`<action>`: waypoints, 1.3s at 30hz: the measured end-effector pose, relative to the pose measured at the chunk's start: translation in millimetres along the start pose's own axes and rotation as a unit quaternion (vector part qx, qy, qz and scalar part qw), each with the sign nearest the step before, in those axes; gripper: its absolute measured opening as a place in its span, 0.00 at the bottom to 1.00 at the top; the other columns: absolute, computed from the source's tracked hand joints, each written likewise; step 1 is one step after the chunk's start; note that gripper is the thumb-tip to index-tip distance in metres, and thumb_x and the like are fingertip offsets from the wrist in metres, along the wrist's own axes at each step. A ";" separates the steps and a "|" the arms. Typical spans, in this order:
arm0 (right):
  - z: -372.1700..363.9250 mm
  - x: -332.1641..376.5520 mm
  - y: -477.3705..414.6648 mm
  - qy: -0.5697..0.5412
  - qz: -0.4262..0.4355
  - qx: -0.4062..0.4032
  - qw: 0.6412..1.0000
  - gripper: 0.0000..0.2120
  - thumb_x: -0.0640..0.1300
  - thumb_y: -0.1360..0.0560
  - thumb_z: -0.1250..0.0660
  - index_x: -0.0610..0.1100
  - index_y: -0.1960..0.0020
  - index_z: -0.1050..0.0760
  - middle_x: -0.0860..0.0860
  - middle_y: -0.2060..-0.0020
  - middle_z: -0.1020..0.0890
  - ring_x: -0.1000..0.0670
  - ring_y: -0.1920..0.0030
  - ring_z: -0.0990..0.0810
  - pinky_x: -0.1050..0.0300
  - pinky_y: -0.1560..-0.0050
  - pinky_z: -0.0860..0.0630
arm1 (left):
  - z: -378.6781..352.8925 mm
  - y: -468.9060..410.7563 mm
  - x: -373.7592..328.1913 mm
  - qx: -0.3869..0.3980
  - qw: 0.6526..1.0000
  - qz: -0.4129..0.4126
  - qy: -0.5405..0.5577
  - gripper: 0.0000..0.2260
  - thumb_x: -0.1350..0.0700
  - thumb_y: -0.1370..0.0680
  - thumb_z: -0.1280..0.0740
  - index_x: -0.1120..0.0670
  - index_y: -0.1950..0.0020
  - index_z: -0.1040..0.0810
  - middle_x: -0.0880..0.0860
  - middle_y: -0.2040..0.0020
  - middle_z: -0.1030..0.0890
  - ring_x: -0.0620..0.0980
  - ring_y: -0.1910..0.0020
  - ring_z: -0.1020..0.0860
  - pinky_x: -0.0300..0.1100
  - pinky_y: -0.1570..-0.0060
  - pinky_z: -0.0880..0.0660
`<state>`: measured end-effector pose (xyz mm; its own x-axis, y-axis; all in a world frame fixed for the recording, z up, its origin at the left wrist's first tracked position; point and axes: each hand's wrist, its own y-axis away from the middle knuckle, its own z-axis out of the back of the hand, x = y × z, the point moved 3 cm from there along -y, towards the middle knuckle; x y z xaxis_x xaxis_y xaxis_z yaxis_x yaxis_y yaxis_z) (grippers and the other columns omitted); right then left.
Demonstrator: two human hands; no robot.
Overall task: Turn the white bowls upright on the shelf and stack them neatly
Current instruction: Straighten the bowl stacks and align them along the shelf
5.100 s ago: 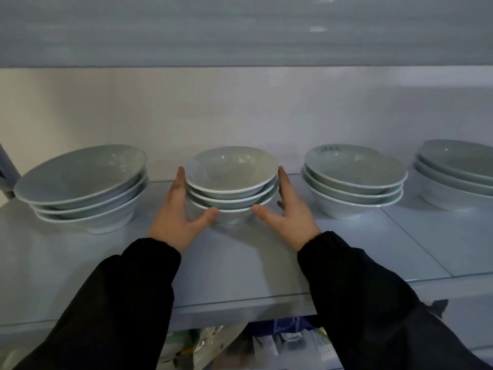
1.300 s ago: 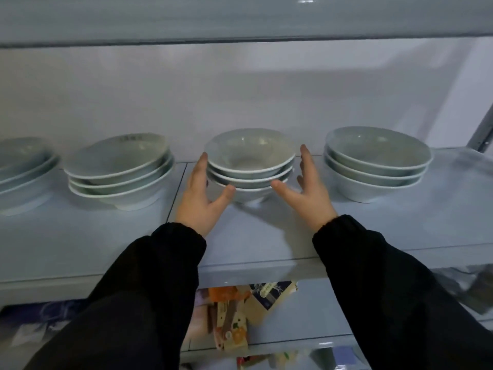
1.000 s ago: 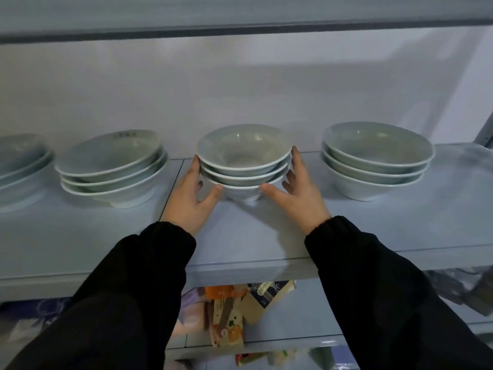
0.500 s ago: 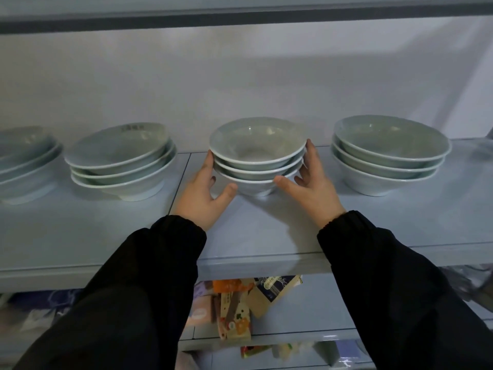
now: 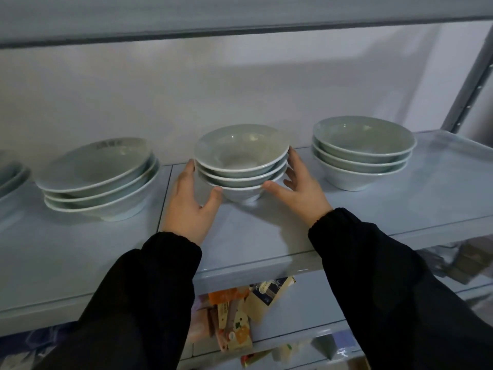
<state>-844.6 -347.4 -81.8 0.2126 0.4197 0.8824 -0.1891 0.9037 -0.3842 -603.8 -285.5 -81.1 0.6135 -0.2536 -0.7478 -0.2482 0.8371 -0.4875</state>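
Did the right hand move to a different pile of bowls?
Yes. The right hand moved right: earlier it touched the pile left of the printed-bowl pile; now it touches the middle pile, on that pile's right.

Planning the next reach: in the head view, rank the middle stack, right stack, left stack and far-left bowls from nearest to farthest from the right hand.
1. Middle stack: touching the right hand, on its left.
2. Right stack: to that hand's right, apart from it.
3. Left stack: beyond the left hand.
4. Far-left bowls: cut off at the frame's left edge.
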 end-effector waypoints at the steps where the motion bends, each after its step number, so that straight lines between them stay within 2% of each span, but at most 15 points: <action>1: 0.4 0.8 0.2 0.005 0.002 0.001 1.000 0.46 0.57 0.29 0.24 0.56 0.20 0.48 0.61 0.25 0.34 0.61 0.27 0.34 0.49 0.27 0.33 | 0.1 0.4 -0.8 0.001 1.000 -0.006 -0.005 0.37 0.38 0.24 0.36 0.46 0.20 0.46 0.48 0.22 0.37 0.47 0.26 0.35 0.53 0.28 0.34; 4: 0.8 4.9 2.9 0.034 0.017 -0.002 0.999 0.42 0.58 0.27 0.27 0.55 0.20 0.45 0.60 0.26 0.32 0.60 0.27 0.34 0.50 0.26 0.34 | 2.3 3.1 -8.4 0.001 0.999 -0.032 -0.038 0.33 0.45 0.21 0.34 0.47 0.20 0.44 0.48 0.24 0.37 0.46 0.25 0.37 0.45 0.27 0.38; 7: 2.8 11.1 6.6 0.063 0.037 -0.010 0.997 0.40 0.61 0.28 0.31 0.51 0.21 0.41 0.56 0.26 0.31 0.59 0.26 0.35 0.55 0.26 0.35 | 9.0 1.1 -16.4 -0.018 0.994 -0.050 -0.090 0.32 0.41 0.22 0.37 0.48 0.21 0.40 0.48 0.24 0.36 0.44 0.26 0.39 0.40 0.29 0.42; 10: 14.4 18.7 13.2 0.096 0.060 -0.005 0.994 0.37 0.55 0.24 0.30 0.48 0.21 0.41 0.56 0.26 0.34 0.62 0.27 0.38 0.75 0.32 0.42 | 16.8 -5.1 -32.0 -0.043 0.983 -0.074 -0.160 0.34 0.37 0.24 0.41 0.51 0.22 0.37 0.54 0.24 0.33 0.50 0.25 0.37 0.42 0.28 0.41; 12: 31.5 26.8 17.9 0.150 0.099 0.010 0.984 0.36 0.57 0.24 0.32 0.48 0.21 0.41 0.54 0.24 0.35 0.62 0.27 0.40 0.79 0.33 0.48 | 17.3 -8.9 -53.3 -0.061 0.976 -0.100 -0.182 0.33 0.38 0.24 0.42 0.53 0.23 0.36 0.55 0.26 0.31 0.52 0.27 0.35 0.42 0.28 0.40; 14: 56.6 38.3 19.0 0.190 0.145 0.023 0.971 0.36 0.61 0.27 0.36 0.49 0.22 0.37 0.51 0.24 0.34 0.61 0.26 0.40 0.77 0.31 0.49 | 10.7 -11.7 -79.9 -0.076 0.971 -0.127 -0.189 0.31 0.39 0.24 0.41 0.53 0.23 0.34 0.56 0.28 0.29 0.53 0.28 0.33 0.43 0.30 0.38; 16: 87.6 50.3 17.1 0.205 0.176 0.023 0.963 0.35 0.60 0.28 0.36 0.49 0.24 0.34 0.49 0.24 0.33 0.57 0.24 0.38 0.73 0.29 0.47 | -3.6 -11.8 -107.2 -0.081 0.970 -0.143 -0.182 0.30 0.40 0.24 0.41 0.51 0.23 0.35 0.56 0.28 0.29 0.54 0.28 0.33 0.43 0.30 0.37; 20: 154.5 61.1 16.1 0.190 0.214 0.003 0.958 0.31 0.51 0.26 0.31 0.50 0.25 0.33 0.51 0.25 0.33 0.56 0.24 0.38 0.72 0.29 0.46 | -51.1 -4.1 -155.1 -0.072 0.978 -0.154 -0.120 0.28 0.43 0.22 0.40 0.51 0.23 0.34 0.51 0.28 0.29 0.48 0.28 0.33 0.44 0.29 0.35; 23: 195.2 49.3 12.9 0.193 0.215 -0.001 0.957 0.31 0.46 0.25 0.28 0.52 0.25 0.33 0.52 0.24 0.35 0.57 0.22 0.43 0.71 0.28 0.48 | -90.4 3.8 -172.4 -0.037 0.983 -0.155 -0.088 0.30 0.42 0.23 0.40 0.51 0.22 0.36 0.49 0.27 0.30 0.45 0.27 0.34 0.36 0.30 0.38; 25: 219.2 33.3 10.1 0.206 0.199 -0.008 0.958 0.32 0.48 0.25 0.28 0.55 0.24 0.35 0.53 0.22 0.37 0.59 0.22 0.46 0.70 0.27 0.48 | -117.8 8.3 -173.2 -0.002 0.987 -0.141 -0.071 0.31 0.40 0.23 0.40 0.48 0.21 0.38 0.48 0.25 0.33 0.44 0.26 0.35 0.37 0.29 0.38; 29: 257.2 -2.5 5.8 0.175 0.144 -0.049 0.973 0.36 0.52 0.25 0.28 0.58 0.22 0.41 0.56 0.21 0.42 0.60 0.21 0.49 0.65 0.27 0.47 | -169.9 13.6 -163.3 0.045 0.996 -0.082 -0.011 0.36 0.36 0.25 0.38 0.44 0.20 0.44 0.45 0.22 0.38 0.45 0.24 0.37 0.51 0.27 0.35; 32: 266.5 -34.7 0.6 0.134 0.094 -0.044 0.986 0.42 0.54 0.26 0.27 0.57 0.20 0.46 0.57 0.21 0.43 0.60 0.22 0.46 0.57 0.24 0.44 | -202.7 14.4 -156.6 0.093 0.993 -0.001 0.068 0.44 0.32 0.29 0.33 0.41 0.19 0.50 0.42 0.20 0.43 0.43 0.25 0.38 0.51 0.27 0.34; 35: 262.7 -59.7 -3.9 0.037 0.030 -0.014 0.999 0.47 0.63 0.31 0.27 0.59 0.20 0.49 0.61 0.22 0.41 0.61 0.23 0.42 0.51 0.23 0.41 | -221.7 8.5 -152.2 0.104 0.985 0.034 0.132 0.49 0.33 0.32 0.29 0.40 0.19 0.54 0.38 0.21 0.43 0.40 0.26 0.36 0.51 0.27 0.34; 39: 258.7 -73.7 -5.3 -0.042 0.015 0.011 0.999 0.48 0.59 0.31 0.25 0.58 0.20 0.49 0.61 0.24 0.36 0.60 0.26 0.35 0.49 0.24 0.36 | -227.6 6.8 -144.3 0.091 0.985 0.037 0.145 0.47 0.37 0.30 0.28 0.41 0.19 0.54 0.37 0.22 0.41 0.36 0.27 0.35 0.49 0.26 0.35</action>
<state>-1107.3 -405.2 -74.6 0.1262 0.4373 0.8904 -0.2154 0.8882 -0.4057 -864.7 -353.5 -79.1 0.3523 -0.2953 -0.8881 -0.1292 0.9245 -0.3586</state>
